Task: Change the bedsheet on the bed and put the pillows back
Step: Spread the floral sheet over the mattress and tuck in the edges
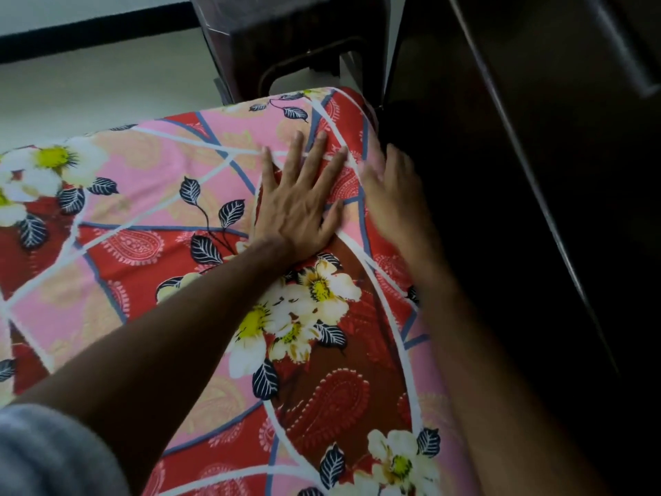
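A red and pink bedsheet (150,223) with white flowers and dark leaves covers the mattress and wraps over its far right corner. My left hand (304,202) lies flat on the sheet near that corner, fingers straight and spread. My right hand (390,187) rests at the mattress's right edge, fingers extended along the sheet's side; it is motion-blurred. No pillows are in view.
A dark wooden piece of furniture (286,41) stands just beyond the bed's corner. A dark tall cabinet or wall (536,173) runs along the bed's right side, leaving a narrow shadowed gap. Pale floor (89,87) lies beyond the bed at the upper left.
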Demonstrator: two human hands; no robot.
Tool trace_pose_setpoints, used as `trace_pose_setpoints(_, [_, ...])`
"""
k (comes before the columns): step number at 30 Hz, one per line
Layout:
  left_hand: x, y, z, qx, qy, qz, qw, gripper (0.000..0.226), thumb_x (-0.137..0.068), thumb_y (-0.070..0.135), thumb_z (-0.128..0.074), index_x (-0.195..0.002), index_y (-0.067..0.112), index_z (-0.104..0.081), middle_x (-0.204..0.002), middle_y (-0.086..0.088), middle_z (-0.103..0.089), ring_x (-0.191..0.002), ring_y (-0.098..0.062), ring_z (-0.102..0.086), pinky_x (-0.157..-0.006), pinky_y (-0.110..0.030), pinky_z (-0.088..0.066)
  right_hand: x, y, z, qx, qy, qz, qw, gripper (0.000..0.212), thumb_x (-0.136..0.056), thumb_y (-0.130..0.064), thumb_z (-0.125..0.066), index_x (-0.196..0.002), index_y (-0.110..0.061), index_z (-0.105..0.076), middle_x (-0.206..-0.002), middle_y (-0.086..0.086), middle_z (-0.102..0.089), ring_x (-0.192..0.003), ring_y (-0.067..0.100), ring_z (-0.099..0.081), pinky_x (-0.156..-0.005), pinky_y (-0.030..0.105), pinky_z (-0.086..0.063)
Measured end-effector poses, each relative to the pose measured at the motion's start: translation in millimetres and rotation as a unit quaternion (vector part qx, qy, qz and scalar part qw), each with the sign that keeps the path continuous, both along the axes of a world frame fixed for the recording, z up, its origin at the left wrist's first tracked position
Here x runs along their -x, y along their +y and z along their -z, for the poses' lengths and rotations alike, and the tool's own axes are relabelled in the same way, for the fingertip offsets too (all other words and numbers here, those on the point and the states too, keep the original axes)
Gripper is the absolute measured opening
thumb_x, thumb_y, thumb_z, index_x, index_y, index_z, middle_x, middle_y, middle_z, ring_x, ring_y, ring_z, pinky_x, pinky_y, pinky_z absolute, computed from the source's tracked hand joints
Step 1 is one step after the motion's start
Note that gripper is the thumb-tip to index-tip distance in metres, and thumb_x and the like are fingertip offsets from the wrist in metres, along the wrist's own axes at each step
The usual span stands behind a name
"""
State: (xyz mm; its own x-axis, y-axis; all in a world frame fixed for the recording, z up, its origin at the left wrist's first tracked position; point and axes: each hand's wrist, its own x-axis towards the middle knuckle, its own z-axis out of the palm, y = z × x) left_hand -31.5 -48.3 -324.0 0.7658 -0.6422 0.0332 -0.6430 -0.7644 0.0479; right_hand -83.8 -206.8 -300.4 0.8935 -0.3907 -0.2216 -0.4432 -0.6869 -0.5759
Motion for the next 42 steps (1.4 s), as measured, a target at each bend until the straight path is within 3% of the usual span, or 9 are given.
trace_pose_setpoints(4, [2.5, -3.5, -3.6, -0.027, 0.013, -0.009, 1.0, 0.072, -0.099, 0.058, -0.008, -0.164, 0.027, -0.001, -0.172, -0.008, 0.001, -0.157, -0.033, 0.004, -0.12, -0.069, -0.003, 75.6, 30.7, 18.4, 0.153, -0.083, -0.088, 0.981, 0.073, -0.099, -0.061, -0.029, -0.16, -0.026, -0.012, -0.167, 0.009, -0.013, -0.151, 0.029, -0.02, -0.119, 0.046, -0.028])
trace_pose_setpoints(9, [32.6, 17.8, -20.3, -0.01, 0.049, -0.024, 0.998, 0.067, -0.103, 0.052, -0.016, -0.163, 0.023, -0.017, -0.17, -0.006, -0.016, -0.156, -0.034, -0.012, -0.122, -0.064, -0.011, 55.6, 4.3, 32.9, 0.083, -0.064, -0.02, 0.994, 0.072, -0.101, -0.06, -0.028, -0.159, -0.02, -0.017, -0.157, 0.017, -0.035, -0.136, 0.036, -0.045, -0.107, 0.045, -0.041])
trace_pose_setpoints(12, [113.2, 67.4, -25.0, 0.016, 0.056, -0.023, 0.998, 0.065, -0.104, 0.049, -0.019, -0.161, 0.018, -0.027, -0.168, -0.007, -0.023, -0.156, -0.032, -0.017, -0.12, -0.065, -0.014, 59.8, 13.1, 27.3, 0.259, -0.048, -0.018, 0.964, 0.07, -0.103, -0.053, -0.02, -0.157, -0.008, -0.021, -0.157, 0.023, -0.032, -0.135, 0.041, -0.044, -0.11, 0.051, -0.035])
trace_pose_setpoints(18, [294.0, 98.1, -26.9, 0.006, 0.101, 0.035, 0.994, 0.077, -0.101, 0.057, -0.032, -0.164, 0.018, -0.011, -0.171, -0.014, -0.002, -0.157, -0.037, 0.003, -0.119, -0.068, -0.007, 64.3, 19.9, -2.0, 0.326, -0.058, -0.146, 0.932, 0.071, -0.104, -0.049, -0.023, -0.158, -0.004, -0.014, -0.164, 0.02, -0.014, -0.151, 0.038, -0.018, -0.121, 0.059, -0.013])
trace_pose_setpoints(23, [354.9, 110.2, -22.3, 0.081, 0.113, 0.217, 0.966, 0.051, -0.103, 0.034, -0.043, -0.148, 0.012, -0.052, -0.157, -0.012, -0.045, -0.15, -0.031, -0.034, -0.12, -0.062, -0.02, 206.9, 77.0, -13.7, 0.259, -0.071, -0.389, 0.881, 0.067, -0.103, -0.046, -0.036, -0.16, -0.015, -0.017, -0.167, 0.008, -0.015, -0.154, 0.026, -0.012, -0.124, 0.05, -0.011])
trace_pose_setpoints(26, [368.0, 150.3, -19.4, 0.1, 0.1, 0.222, 0.965, 0.044, -0.098, 0.026, -0.049, -0.137, 0.011, -0.062, -0.151, -0.013, -0.052, -0.147, -0.03, -0.041, -0.119, -0.061, -0.026, 298.7, 79.1, -11.1, 0.286, -0.022, -0.235, 0.929, 0.063, -0.105, -0.047, -0.03, -0.16, -0.02, -0.015, -0.167, 0.004, -0.012, -0.154, 0.022, -0.011, -0.122, 0.049, -0.017])
trace_pose_setpoints(29, [367.3, 178.8, -24.0, 0.102, 0.107, 0.101, 0.984, 0.055, -0.099, 0.026, -0.046, -0.151, 0.01, -0.046, -0.161, -0.014, -0.038, -0.152, -0.03, -0.031, -0.122, -0.061, -0.017, 373.3, 78.6, -7.9, 0.254, 0.038, -0.027, 0.966, 0.066, -0.106, -0.05, -0.028, -0.159, -0.012, -0.017, -0.165, 0.012, -0.018, -0.152, 0.028, -0.02, -0.12, 0.049, -0.024])
trace_pose_setpoints(32, [362.6, 176.1, -28.5, 0.048, 0.113, 0.016, 0.992, 0.065, -0.103, 0.039, -0.037, -0.161, 0.014, -0.025, -0.169, -0.008, -0.019, -0.157, -0.027, -0.014, -0.124, -0.059, -0.009, 441.2, 92.1, -13.0, 0.232, 0.061, 0.009, 0.971, 0.068, -0.107, -0.047, -0.029, -0.158, -0.004, -0.016, -0.165, 0.016, -0.016, -0.153, 0.028, -0.018, -0.118, 0.049, -0.026])
trace_pose_setpoints(42, [383.9, 144.6, -31.4, -0.026, 0.118, 0.091, 0.989, 0.073, -0.102, 0.063, -0.023, -0.164, 0.03, -0.001, -0.171, -0.013, 0.004, -0.156, -0.04, 0.004, -0.116, -0.075, -0.001, 639.1, 169.3, -68.8, 0.193, 0.097, -0.429, 0.877, 0.074, -0.102, -0.054, -0.04, -0.16, -0.015, -0.015, -0.168, 0.007, -0.007, -0.154, 0.027, -0.009, -0.115, 0.059, -0.03])
